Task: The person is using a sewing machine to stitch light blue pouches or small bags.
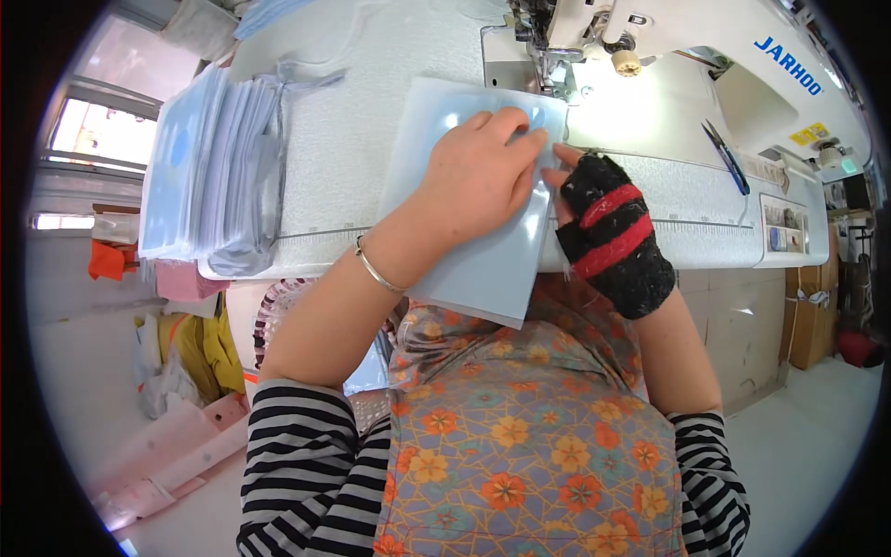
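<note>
A glossy pale blue layered sheet (483,278) lies on the sewing machine table, its near end hanging over the edge toward my apron. My left hand (487,167) rests across the sheet, its fingers bent and thumb and forefinger closed at the right edge. At that same edge my right hand (608,223) wears a black and red fingerless glove, and its bare fingertips pinch the sheet's side. The sheet's far right corner lies close to the presser foot area of the sewing machine (594,28). Exactly how the fingertips hold the edge is partly hidden.
A thick stack of pale blue sheets (209,167) stands on the table's left, tied-looking strips beside it. Dark thread snips (727,158) lie right of the machine's lit plate. A ruler strip (687,226) runs along the table's near edge. Cardboard boxes (812,316) stand at right.
</note>
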### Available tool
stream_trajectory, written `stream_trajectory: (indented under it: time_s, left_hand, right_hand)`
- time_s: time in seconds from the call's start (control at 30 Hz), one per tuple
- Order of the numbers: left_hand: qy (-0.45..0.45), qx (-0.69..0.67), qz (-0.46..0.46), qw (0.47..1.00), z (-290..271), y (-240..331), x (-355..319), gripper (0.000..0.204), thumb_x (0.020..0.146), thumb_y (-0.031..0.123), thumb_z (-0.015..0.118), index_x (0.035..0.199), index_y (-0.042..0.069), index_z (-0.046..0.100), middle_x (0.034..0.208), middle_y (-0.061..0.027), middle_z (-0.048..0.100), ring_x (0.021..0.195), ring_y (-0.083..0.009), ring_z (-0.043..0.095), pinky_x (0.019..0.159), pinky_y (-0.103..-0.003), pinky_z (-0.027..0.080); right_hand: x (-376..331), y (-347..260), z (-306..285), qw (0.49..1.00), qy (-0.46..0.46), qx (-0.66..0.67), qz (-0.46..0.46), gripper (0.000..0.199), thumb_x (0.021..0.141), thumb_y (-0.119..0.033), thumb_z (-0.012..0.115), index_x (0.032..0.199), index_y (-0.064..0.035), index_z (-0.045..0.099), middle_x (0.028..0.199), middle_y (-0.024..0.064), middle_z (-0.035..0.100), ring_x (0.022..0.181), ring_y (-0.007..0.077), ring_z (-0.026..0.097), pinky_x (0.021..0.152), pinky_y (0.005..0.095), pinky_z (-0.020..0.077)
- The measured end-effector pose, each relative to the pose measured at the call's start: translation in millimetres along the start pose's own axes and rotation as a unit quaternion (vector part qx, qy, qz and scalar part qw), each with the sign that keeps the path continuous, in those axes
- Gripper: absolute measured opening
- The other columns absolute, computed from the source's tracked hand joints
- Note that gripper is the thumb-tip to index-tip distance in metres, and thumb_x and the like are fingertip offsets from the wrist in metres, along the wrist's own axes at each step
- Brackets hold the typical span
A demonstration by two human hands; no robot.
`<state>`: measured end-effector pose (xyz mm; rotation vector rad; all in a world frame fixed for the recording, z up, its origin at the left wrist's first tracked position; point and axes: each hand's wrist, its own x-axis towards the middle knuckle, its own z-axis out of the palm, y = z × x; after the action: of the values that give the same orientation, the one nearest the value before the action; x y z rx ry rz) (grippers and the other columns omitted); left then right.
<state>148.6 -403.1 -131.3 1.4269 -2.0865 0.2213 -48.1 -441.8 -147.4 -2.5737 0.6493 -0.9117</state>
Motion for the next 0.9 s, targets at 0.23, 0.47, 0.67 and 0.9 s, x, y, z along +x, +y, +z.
stream_trajectory:
  time_s: [0.23, 0.47, 0.67, 0.9]
  left_hand:
    - [0.008, -0.001, -0.024, 1.0, 2, -3, -3, 0.025, 0.076, 0.009, 0.068, 0.101, 0.006, 0.066, 0.1, -0.01, 0.06, 0.082, -0.0296, 0.061, 0.068, -0.04, 0.051]
    - [0.032, 0.01, -0.014, 0.999, 4, -7, -1, 0.024, 0.074, 0.007, 0.068, 0.098, 0.004, 0.066, 0.103, -0.0101, 0.062, 0.088, -0.0297, 0.061, 0.075, -0.041, 0.051]
    - [0.038, 0.019, -0.006, 0.999, 9, -16, -2, 0.024, 0.075, 0.006, 0.065, 0.099, 0.005, 0.067, 0.106, -0.0097, 0.064, 0.095, -0.03, 0.062, 0.079, -0.041, 0.052]
    - [0.022, 0.046, 0.046, 0.998, 10, -33, 4, 0.024, 0.076, 0.009, 0.067, 0.099, 0.006, 0.068, 0.112, -0.0093, 0.066, 0.097, -0.0291, 0.063, 0.082, -0.04, 0.053]
  right_hand:
    - [4, -21, 1, 0.998, 0.032, -0.035, 0.034, 0.039, 0.083, 0.0, 0.065, 0.121, -0.0036, 0.062, 0.123, 0.0167, 0.062, 0.105, 0.033, 0.063, 0.091, 0.0421, 0.0522]
    - [27, -21, -11, 0.766, 0.034, 0.5, 0.404, 0.036, 0.089, -0.007, 0.065, 0.125, -0.0028, 0.058, 0.109, 0.0113, 0.065, 0.098, 0.02, 0.064, 0.082, 0.0301, 0.0558]
    - [24, -14, 10, 0.986, -0.012, 0.084, 0.146, 0.012, 0.085, -0.009, 0.066, 0.097, -0.0046, 0.069, 0.086, 0.0152, 0.07, 0.082, 0.0285, 0.068, 0.077, 0.0369, 0.0534]
    - [24, -14, 16, 0.982, -0.052, 0.08, 0.162, 0.014, 0.086, -0.007, 0.063, 0.099, -0.0046, 0.068, 0.089, 0.0165, 0.07, 0.083, 0.0324, 0.067, 0.077, 0.0378, 0.0533]
